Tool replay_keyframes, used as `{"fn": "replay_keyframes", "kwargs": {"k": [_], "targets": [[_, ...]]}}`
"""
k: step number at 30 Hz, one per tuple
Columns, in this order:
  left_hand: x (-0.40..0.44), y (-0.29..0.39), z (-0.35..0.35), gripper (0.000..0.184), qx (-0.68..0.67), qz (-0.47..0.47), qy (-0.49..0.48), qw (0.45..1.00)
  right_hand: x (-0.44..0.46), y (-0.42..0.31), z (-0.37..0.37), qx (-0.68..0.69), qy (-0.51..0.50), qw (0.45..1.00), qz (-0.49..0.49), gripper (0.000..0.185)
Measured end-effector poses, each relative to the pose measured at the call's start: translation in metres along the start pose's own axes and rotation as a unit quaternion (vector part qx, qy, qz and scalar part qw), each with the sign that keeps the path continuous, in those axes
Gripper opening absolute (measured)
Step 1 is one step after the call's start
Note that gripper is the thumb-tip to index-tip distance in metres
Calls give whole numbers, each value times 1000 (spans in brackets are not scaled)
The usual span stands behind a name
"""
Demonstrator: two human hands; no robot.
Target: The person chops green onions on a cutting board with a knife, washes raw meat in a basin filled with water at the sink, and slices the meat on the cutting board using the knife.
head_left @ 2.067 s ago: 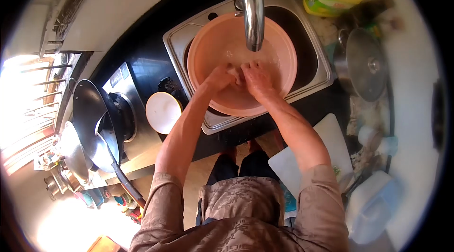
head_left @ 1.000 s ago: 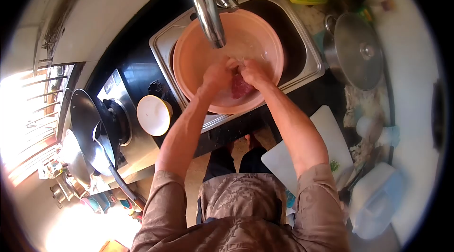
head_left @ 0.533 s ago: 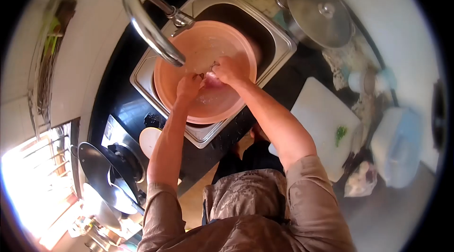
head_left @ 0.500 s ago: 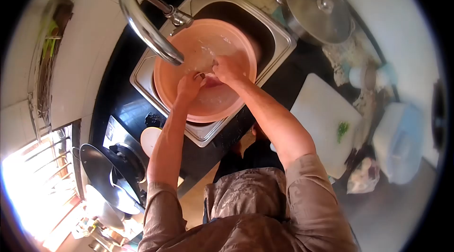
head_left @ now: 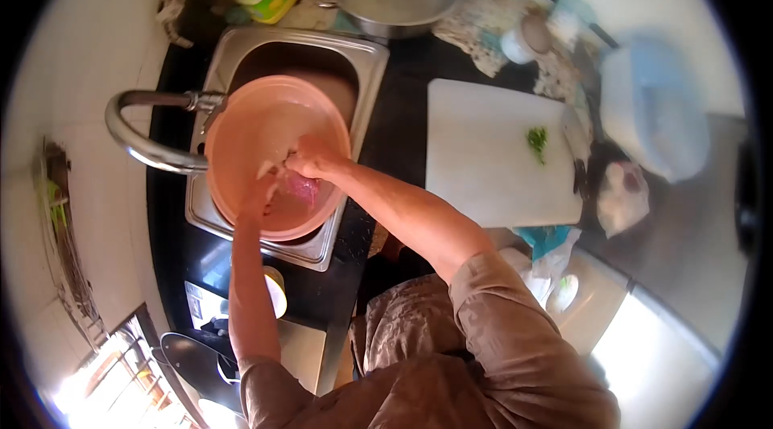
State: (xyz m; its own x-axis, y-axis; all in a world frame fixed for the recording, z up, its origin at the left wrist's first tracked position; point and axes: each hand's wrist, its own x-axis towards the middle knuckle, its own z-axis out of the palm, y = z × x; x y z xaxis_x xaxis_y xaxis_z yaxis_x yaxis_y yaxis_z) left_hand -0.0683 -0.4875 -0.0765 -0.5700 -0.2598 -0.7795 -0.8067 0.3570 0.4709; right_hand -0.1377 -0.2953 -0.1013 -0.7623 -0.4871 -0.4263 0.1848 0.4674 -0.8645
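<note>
**Meat (head_left: 304, 190) tucked right up against the right hand (head_left: 312, 158)**

So it's in the orange basin (head_left: 233, 135), just below the right hand, which looks pinched on its edge. The left hand (head_left: 258, 190) is off to the other side, a bit further; can't tell if it's gripping. Long axis seems to slant toward the body. Versus half a second ago, the view's swung round and more red meat shows.

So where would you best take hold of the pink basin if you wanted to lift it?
Probably by the rim of the basin, at the person's left and right, coming from above. It is round, with an edge to hook under; the faucet crowds its far side, so that side looks awkward.
</note>
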Motion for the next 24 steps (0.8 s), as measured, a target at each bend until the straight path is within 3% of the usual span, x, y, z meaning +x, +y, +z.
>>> {"fn": "replay_keyframes", "kwargs": {"k": [2, 3, 4, 6, 10, 12, 13, 14, 17, 19, 21, 22, 24], "targets": [[-41, 39, -13, 30, 15, -19, -17, 1000, -6, 7, 0, -17, 48, 995, -89, 30], [-55, 46, -8, 30, 25, -15, -23, 999, -55, -34, -38, 116, 6, 992, -50, 29], [-69, 51, -4, 33, -43, 41, -39, 997, -66, -36, -47, 118, 14, 992, -52, 29], [-90, 66, 11, 36, -106, 99, -54, 988, -81, -37, -60, 333, -37, 942, -23, 26], [-140, 98, 63, 32, -159, 181, -29, 970, -132, -25, -107, 439, 32, 898, -4, 20], [-169, 128, 101, 30, -141, 168, 12, 976, -163, -12, -145, 407, 41, 912, 17, 22], [-169, 129, 119, 29, -138, 190, -23, 972, -168, -9, -157, 331, 127, 932, -80, 21], [-168, 131, 136, 28, -134, 213, -57, 966, -187, 3, -174, 368, 111, 923, -20, 20], [-182, 160, 206, 29, -128, 183, -44, 974, -217, 37, -221, 374, 115, 920, -7, 27], [-181, 160, 246, 30, -142, 167, -32, 975, -222, 83, -240, 230, 188, 953, -63, 34], [-171, 149, 279, 31, -29, 299, 63, 952, -276, 77, -279, -72, 228, 971, 11, 46], [-170, 141, 285, 31, -27, 295, 67, 953, -307, 83, -294, -70, 271, 960, 18, 49], [-169, 126, 296, 32, 153, 390, 152, 895, -368, 102, -322, -84, 356, 930, 43, 53]]}}
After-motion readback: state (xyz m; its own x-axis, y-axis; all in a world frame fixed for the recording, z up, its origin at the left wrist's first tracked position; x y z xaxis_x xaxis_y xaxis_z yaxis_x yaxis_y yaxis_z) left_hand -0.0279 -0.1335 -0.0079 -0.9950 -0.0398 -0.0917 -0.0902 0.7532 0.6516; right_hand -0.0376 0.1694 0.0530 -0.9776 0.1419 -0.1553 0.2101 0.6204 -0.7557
